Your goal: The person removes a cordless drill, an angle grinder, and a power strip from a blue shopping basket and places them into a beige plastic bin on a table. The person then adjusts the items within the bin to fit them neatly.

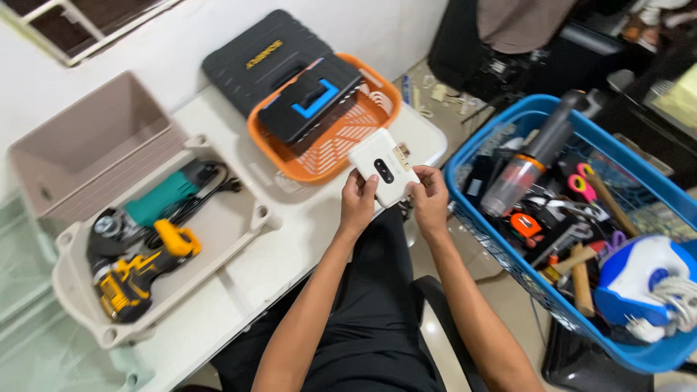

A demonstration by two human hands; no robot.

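hands [392, 199] gripping white box [383, 167] edges, between orange basket [377, 94], blue basket [465, 210]

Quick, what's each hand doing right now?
Left hand: closed on the white box.
Right hand: closed on the same white box.

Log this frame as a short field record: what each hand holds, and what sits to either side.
left hand: grips the near-left edge of a flat white rectangular box
right hand: grips the same box's near-right edge
left side: beige plastic bin holding a yellow cordless drill and a teal angle grinder
behind the box: orange plastic basket
right side: blue plastic basket full of mixed tools
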